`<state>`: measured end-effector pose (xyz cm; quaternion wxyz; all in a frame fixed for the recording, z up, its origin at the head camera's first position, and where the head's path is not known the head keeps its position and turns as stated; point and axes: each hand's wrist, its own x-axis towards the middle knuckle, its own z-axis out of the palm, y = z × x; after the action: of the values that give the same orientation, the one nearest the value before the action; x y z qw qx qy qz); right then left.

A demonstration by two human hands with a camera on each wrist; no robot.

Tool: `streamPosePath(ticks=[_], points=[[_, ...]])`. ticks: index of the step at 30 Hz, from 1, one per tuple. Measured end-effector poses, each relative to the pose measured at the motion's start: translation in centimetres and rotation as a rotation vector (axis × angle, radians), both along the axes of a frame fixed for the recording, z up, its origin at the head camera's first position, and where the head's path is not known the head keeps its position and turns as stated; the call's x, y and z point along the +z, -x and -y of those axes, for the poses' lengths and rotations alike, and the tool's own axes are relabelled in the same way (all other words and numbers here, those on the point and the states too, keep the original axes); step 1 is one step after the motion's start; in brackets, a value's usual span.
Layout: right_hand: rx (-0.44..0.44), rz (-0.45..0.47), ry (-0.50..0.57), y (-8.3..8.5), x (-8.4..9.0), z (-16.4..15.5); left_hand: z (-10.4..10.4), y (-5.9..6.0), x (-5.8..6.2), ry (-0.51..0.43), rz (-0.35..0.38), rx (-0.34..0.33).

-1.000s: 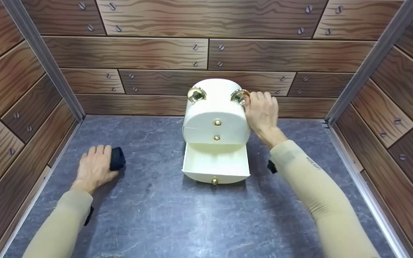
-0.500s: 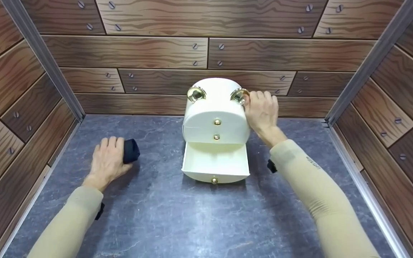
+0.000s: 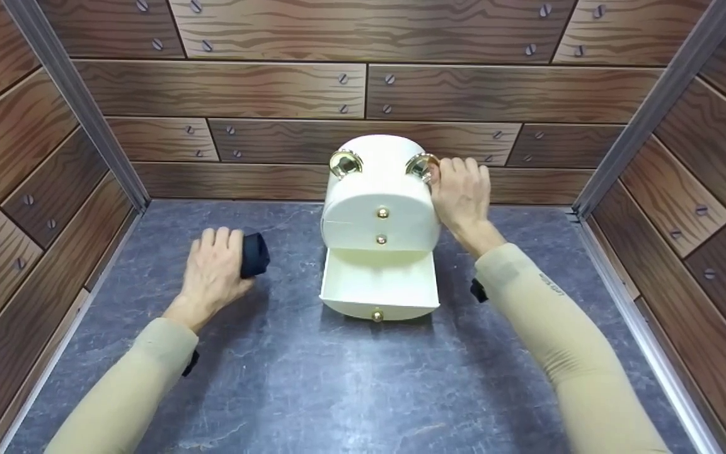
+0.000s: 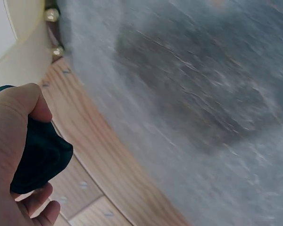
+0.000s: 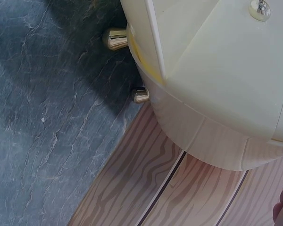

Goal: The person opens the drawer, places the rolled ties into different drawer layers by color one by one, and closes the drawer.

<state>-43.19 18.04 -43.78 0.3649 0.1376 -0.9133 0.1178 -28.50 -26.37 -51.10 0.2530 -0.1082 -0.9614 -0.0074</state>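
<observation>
- The left hand (image 3: 215, 268) has its fingers curled around a dark rolled cloth (image 3: 254, 254); in the left wrist view the cloth (image 4: 40, 157) sits between thumb and fingers, so the pick-up seems done.
- The cloth is above the grey floor (image 3: 312, 378), to the left of the cream drawer box (image 3: 379, 195), not yet in it.
- To the right of the held cloth, the bottom drawer (image 3: 379, 287) stands pulled out and looks empty, so the opening seems done too.
- The right hand (image 3: 462, 192) rests on the upper right side of the box, fingers bent around its edge beside a gold ring (image 3: 421, 166); I judge it steadies the box.
- What is left, I think: bring the cloth over the drawer, put it inside, maybe close the drawer.
</observation>
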Motion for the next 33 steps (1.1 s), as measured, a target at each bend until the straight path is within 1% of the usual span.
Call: streamPosePath(ticks=[5,9,16,23,33], points=[[0.003,-0.003,0.004,0.1,0.0,0.0,-1.8,0.0,0.9,0.013,-0.04,-0.006],[0.0,-0.002,-0.006,0.1,-0.2,0.0,-3.2,-0.1,1.4,0.007,-0.043,-0.006],[-0.002,-0.044,-0.024,0.2,-0.3,0.1,-5.5,-0.1,1.9,0.017,-0.058,-0.04],[-0.011,-0.06,-0.032,0.2,-0.3,0.0,-7.9,-0.2,2.4,0.005,-0.034,-0.067],[-0.032,-0.099,-0.048,0.2,-0.2,-0.1,-10.3,-0.2,2.8,0.003,-0.052,-0.101]])
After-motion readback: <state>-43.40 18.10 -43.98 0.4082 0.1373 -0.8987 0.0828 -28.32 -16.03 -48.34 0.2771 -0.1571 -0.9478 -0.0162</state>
